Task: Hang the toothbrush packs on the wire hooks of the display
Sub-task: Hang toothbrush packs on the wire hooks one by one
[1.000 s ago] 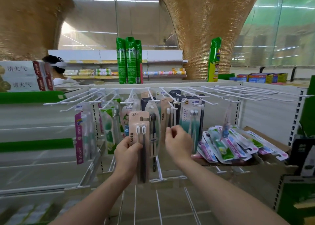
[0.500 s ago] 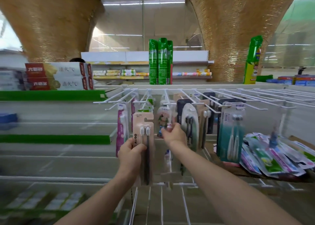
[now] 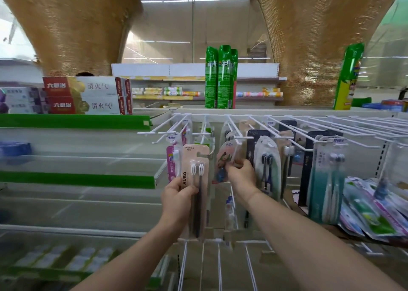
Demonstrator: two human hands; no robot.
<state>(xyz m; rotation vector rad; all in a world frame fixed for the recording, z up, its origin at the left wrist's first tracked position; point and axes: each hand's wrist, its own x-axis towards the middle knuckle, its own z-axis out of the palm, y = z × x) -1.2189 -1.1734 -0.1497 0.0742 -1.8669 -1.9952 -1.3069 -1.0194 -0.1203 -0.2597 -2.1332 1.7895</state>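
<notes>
Toothbrush packs are the subject: one pink pack (image 3: pixel 195 187), printed AUBO, stands upright in the left hand (image 3: pixel 176 199), whose fingers and thumb curl round its lower half. It is not yet on a hook; its hang slot sits just below and near the white hooks (image 3: pixel 240 134) that jut toward the viewer from the display's top rail.

The right hand (image 3: pixel 241 176) pinches a small hung pack (image 3: pixel 225 158) with a cartoon print, fingertips closed on its lower part while its top is on a hook.

Compared with half a second ago, the view has swung so the hook rail sits further right, and the right hand has moved off the dark packs to this cartoon pack further left. The pink pack has stayed in the same upright grip. That suggests the person is sorting or steadying hung stock to find a place for the pink pack, probably a free hook just to the left.

To the right hang dark packs (image 3: pixel 267 158) and a teal pack (image 3: pixel 326 180). Far right, a loose pile of packs (image 3: pixel 373 213) lies on a shelf, waiting. Green spray cans (image 3: pixel 220 76) stand on top, beyond the rail. Toothpaste boxes (image 3: pixel 84 95) sit far left.
</notes>
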